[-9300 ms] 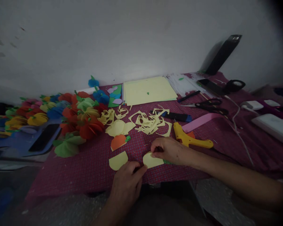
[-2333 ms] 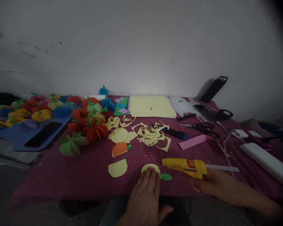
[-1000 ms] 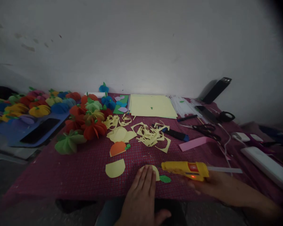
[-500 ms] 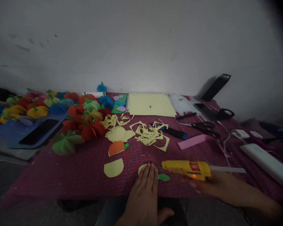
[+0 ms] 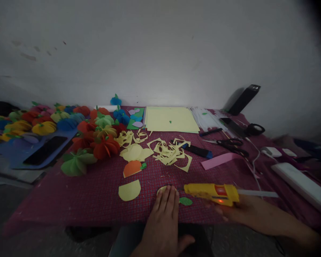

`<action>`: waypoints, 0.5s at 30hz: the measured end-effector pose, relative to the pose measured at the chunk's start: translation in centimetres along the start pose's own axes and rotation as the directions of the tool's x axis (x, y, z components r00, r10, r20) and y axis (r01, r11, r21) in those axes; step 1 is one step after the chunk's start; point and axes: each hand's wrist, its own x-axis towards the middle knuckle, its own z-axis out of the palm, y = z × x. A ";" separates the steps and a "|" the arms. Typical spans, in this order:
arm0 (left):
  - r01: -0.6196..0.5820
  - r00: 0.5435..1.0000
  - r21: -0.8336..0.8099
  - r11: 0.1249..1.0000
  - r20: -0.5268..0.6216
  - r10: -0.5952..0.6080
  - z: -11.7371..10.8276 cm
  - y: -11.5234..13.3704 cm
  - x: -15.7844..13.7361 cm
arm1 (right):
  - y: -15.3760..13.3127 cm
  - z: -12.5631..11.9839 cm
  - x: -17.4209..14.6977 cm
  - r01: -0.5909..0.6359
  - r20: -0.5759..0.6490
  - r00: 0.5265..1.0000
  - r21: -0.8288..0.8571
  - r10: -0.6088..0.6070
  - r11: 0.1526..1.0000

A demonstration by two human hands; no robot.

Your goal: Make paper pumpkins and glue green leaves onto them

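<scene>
My left hand (image 5: 164, 214) lies flat with fingers stretched out over a pale yellow paper piece (image 5: 161, 190), most of which is hidden beneath it. In my right hand (image 5: 235, 210) is a yellow glue gun (image 5: 211, 191), its nozzle pointing left toward my left fingertips and a clear glue stick (image 5: 258, 193) jutting from its back. A small red light glows on the gun. Just under the nozzle rests a green paper leaf (image 5: 186, 201). Left of my left hand are a yellow half-round paper piece (image 5: 130, 190) and an orange paper piece (image 5: 132, 168) with a green tab.
Paper pumpkins (image 5: 104, 144) in several colours crowd the left, near a black phone (image 5: 45, 150). Yellow scraps (image 5: 169, 152), a box cutter (image 5: 198, 150), scissors (image 5: 227, 142) and a pink strip (image 5: 220, 160) lie mid-table. Yellow sheets (image 5: 173, 119) are at the back, a white power strip (image 5: 301, 184) at right.
Almost nothing differs. My left hand stays pressed on the yellow piece and my right hand keeps the glue gun in nearly the same place; the view has shifted very slightly.
</scene>
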 end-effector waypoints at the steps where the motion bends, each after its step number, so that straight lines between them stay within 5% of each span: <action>1: -0.007 1.000 0.018 1.000 -0.010 0.007 0.0 0.0 0.0 | 0.0 0.0 0.0 -0.015 0.017 1.000 0.012 0.015 1.000; 5: -0.037 0.984 0.137 0.990 -0.167 0.060 0.1 0.3 -0.4 | 0.0 0.1 0.1 -0.008 0.031 0.999 0.050 0.007 0.999; 10: 0.064 0.902 0.258 0.964 -0.428 0.054 1.1 2.0 -1.8 | -0.2 0.0 0.5 0.027 0.013 1.000 0.043 -0.027 0.999; 15: 0.187 0.929 0.278 0.942 -0.363 -0.077 2.1 3.3 -2.4 | -1.6 -0.4 0.5 0.010 0.054 0.998 -0.042 -0.008 0.999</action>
